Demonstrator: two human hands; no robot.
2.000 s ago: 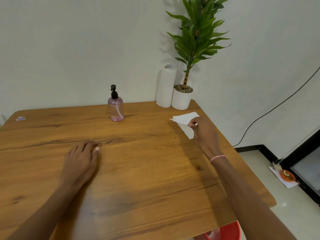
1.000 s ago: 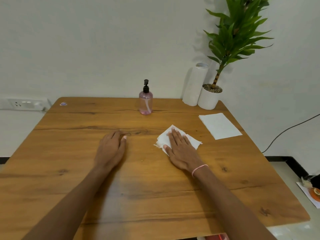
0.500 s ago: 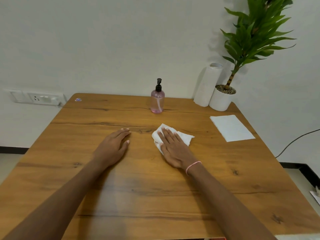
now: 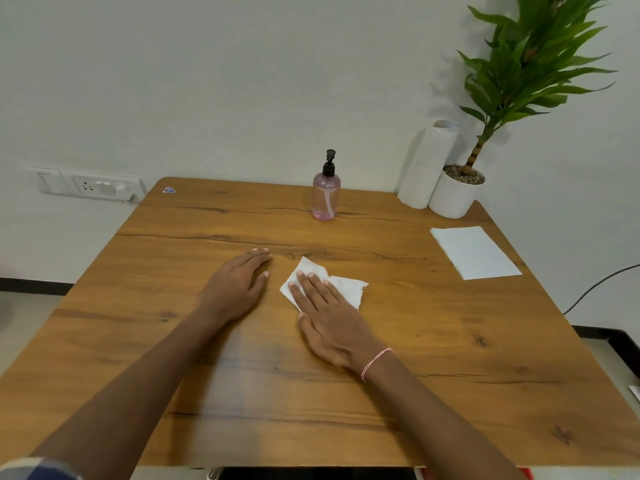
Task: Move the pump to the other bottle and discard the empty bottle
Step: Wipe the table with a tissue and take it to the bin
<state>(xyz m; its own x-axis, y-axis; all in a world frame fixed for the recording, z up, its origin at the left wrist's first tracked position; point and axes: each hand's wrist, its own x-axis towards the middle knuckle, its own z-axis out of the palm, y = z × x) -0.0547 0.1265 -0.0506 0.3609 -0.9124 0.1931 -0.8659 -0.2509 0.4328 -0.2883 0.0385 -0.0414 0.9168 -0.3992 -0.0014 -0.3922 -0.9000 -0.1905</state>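
Observation:
A clear pink bottle with a black pump on top stands upright at the far middle of the wooden table. No other bottle is in view. My right hand lies flat, fingers spread, pressing a crumpled white paper towel onto the table's middle. Just left of it, my left hand rests palm down on the bare wood and holds nothing. Both hands are well in front of the bottle.
A flat white paper sheet lies near the right edge. A paper towel roll and a white potted plant stand in the far right corner. A small sticker sits at the far left corner. A wall socket is at left.
My right hand left the flat sheet by the right edge and came to the table's middle with a crumpled towel, sliding it leftward toward my left hand. My view has turned left.

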